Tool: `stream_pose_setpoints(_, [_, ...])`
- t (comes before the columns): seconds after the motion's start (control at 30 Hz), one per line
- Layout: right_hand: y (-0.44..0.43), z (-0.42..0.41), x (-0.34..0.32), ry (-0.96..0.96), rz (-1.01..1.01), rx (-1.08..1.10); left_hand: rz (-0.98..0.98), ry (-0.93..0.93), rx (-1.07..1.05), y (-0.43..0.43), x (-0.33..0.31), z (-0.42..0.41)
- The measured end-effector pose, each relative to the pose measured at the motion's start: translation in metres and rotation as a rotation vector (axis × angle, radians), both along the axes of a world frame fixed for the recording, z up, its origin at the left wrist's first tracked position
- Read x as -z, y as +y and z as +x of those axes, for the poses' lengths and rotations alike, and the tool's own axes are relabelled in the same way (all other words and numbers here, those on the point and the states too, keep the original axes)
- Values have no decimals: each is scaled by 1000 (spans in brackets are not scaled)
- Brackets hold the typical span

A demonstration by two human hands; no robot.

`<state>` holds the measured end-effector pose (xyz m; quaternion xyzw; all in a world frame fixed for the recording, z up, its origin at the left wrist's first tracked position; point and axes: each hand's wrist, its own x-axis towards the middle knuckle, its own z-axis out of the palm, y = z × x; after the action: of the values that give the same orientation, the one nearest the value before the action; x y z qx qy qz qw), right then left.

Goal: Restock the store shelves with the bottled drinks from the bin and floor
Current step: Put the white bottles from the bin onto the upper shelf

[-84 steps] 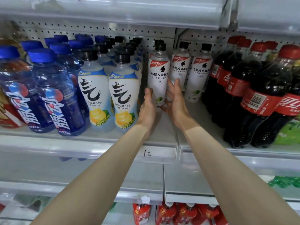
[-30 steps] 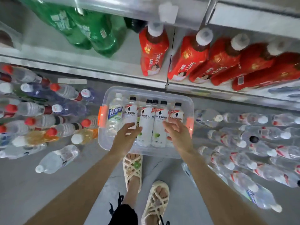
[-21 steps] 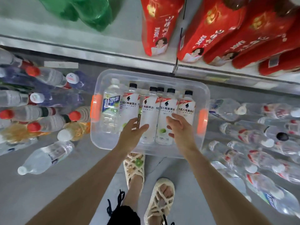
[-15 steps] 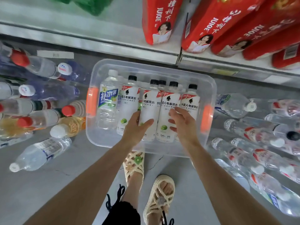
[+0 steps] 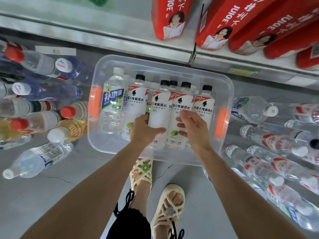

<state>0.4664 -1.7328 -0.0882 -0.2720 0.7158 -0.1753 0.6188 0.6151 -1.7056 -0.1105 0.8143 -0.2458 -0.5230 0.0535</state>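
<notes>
Bottles (image 5: 159,107) — under left hand (image 5: 143,131), right hand (image 5: 195,130)

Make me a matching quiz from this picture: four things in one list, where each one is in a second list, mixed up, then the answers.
Things
1. blue-labelled bottle
2. red juice bottles
3. amber drink bottle
4. left hand

Places
A. standing on the shelf
B. lying on the floor, left of the bin
C. gripping a white-labelled bottle in the bin
D. leftmost in the bin

Pairs: 1-D, 2-A, 3-B, 4-C
</notes>
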Motion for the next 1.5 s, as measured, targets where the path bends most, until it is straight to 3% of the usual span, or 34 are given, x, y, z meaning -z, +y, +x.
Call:
stream_pose_setpoints(0.33, [0, 7, -51, -68, 74, -99, 64, 209, -132, -4, -75, 21])
stream_pose_setpoints(0.57, [-13, 15, -136, -160, 54, -74, -101, 228, -47, 14, -171, 17])
stream_pose_setpoints(0.77, [-35, 15, -245, -109, -96, -178, -288, 161, 22, 10, -265, 5])
stream_pose_setpoints(1.17, [-70, -12, -485, -179, -500, -219, -630, 385, 76, -24, -472, -6])
stream_pose_setpoints(1.5, [-102, -34, -629, -246, -742, -207, -922, 260, 122, -72, -611, -29])
